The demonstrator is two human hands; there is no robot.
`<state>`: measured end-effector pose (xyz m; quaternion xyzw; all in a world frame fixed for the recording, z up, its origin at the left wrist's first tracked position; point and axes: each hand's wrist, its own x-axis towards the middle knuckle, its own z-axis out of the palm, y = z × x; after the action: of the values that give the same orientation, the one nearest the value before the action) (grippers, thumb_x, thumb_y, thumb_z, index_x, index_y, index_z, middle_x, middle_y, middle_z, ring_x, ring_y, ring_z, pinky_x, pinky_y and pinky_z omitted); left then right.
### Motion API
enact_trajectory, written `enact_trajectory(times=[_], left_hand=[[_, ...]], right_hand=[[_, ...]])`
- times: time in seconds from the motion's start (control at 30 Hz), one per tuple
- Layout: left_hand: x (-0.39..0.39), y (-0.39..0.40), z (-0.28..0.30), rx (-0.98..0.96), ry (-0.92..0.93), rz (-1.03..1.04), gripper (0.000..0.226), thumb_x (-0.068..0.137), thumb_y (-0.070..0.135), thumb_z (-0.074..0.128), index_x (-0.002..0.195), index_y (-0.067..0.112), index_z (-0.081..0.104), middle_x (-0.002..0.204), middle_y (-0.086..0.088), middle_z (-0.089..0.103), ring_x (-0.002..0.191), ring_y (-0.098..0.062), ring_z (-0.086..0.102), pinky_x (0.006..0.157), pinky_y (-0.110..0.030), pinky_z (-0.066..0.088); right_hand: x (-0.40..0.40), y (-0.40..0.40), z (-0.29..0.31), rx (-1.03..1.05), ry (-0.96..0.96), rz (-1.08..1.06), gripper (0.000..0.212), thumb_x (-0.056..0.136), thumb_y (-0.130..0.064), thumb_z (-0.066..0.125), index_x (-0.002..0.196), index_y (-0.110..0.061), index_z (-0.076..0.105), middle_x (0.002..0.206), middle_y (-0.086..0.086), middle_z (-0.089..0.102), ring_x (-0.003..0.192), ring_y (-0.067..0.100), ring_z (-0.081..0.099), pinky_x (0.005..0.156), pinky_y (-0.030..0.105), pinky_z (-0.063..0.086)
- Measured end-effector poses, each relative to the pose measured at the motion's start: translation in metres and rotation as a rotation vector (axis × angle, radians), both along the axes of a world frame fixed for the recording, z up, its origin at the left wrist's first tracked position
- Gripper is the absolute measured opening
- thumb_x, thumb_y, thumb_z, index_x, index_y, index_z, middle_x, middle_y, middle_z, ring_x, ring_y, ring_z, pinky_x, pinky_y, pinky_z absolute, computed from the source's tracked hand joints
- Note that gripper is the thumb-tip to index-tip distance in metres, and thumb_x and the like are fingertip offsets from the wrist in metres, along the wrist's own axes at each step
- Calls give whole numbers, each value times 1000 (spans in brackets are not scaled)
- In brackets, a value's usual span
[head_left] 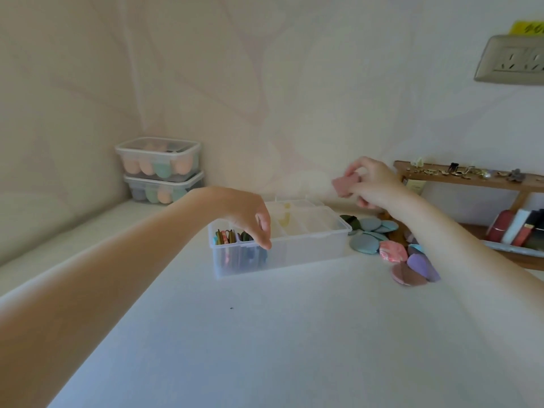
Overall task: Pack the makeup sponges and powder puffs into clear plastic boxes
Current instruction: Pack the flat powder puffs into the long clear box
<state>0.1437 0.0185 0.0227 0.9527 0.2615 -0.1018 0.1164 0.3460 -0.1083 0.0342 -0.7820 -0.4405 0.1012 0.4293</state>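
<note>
Far left, against the wall, two lidded boxes [159,160] sit stacked, both already full of egg-shaped sponges, so that part looks done. Next along, the open divided box [279,245] in the middle of the tabletop [265,334] has only its leftmost compartment filled, with flat puffs [228,237] standing on edge. The other compartments look bare, though something yellowish shows in one and I can't tell what it is. The left hand [253,219] hovers over that filled end, fingers curled loosely down, one tip touching the box rim, holding nothing. The right hand [374,184] is raised beyond the box's right end, pinching a pink puff [345,185]. Right of the box a loose pile [391,248] of grey, blue, purple and marbled puffs still waits. I'd guess roughly halfway, with most of this box left.
</note>
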Motion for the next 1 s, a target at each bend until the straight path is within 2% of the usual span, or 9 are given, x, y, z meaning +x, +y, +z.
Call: enact_trajectory(times=[0.07,0.17,0.27,0.37,0.5,0.67,0.77,0.87,1.0], left_hand=[[-2,-1,-1,6,-32,5,27,77,46,70,97,29,71,87,25,56,79,8,52,70,-10,36],[-6,-3,-4,36,-67,10,29,77,47,69,100,29,69,82,26,53,80,3,53,71,-12,41],[-9,-6,-8,75,-97,27,33,75,49,69,103,31,69,79,21,57,88,-7,60,83,-22,46],[-12,-10,-10,102,-154,45,35,77,44,70,106,25,68,86,10,60,79,-9,57,70,-15,42],[-13,-9,-14,60,-214,69,36,76,42,71,106,23,69,100,1,67,98,-16,62,65,-12,38],[-14,-9,-16,35,-231,70,33,77,40,71,105,22,68,106,1,68,105,-17,62,71,-16,42],[-14,-12,-15,61,-213,54,33,79,40,69,106,21,68,108,3,66,105,-17,61,82,-25,46],[-14,-12,-16,63,-207,36,30,79,39,69,103,20,68,113,0,66,103,-18,63,89,-30,47],[-16,-11,-19,48,-226,18,28,79,35,70,103,21,66,112,2,64,107,-18,60,88,-29,46]], right_hand=[[-30,4,3,-57,-20,147,31,83,1,58,107,-13,43,88,12,66,45,16,43,35,19,31],[-70,18,-7,-129,-73,280,33,77,-3,65,98,-14,43,76,8,67,47,15,46,36,19,31],[-97,30,-24,-250,-266,327,23,78,-10,63,99,-13,54,94,6,71,72,16,57,49,22,42],[-107,37,-34,-315,-400,310,22,84,-12,58,102,-1,66,97,12,70,92,29,64,73,33,51],[-105,39,-34,-405,-406,326,23,89,-13,52,98,0,70,81,9,60,78,26,55,64,29,40],[-109,42,-34,-410,-465,299,22,87,-11,55,103,-3,68,103,14,69,98,31,63,81,35,50],[-110,43,-34,-395,-495,270,24,86,-13,57,106,-1,63,105,13,67,101,31,62,82,37,50],[-109,42,-34,-371,-469,271,21,84,-12,57,96,-1,71,95,15,69,92,31,64,78,36,50],[-109,39,-32,-378,-404,272,26,87,-13,52,93,3,72,78,11,55,74,24,50,65,29,39]])
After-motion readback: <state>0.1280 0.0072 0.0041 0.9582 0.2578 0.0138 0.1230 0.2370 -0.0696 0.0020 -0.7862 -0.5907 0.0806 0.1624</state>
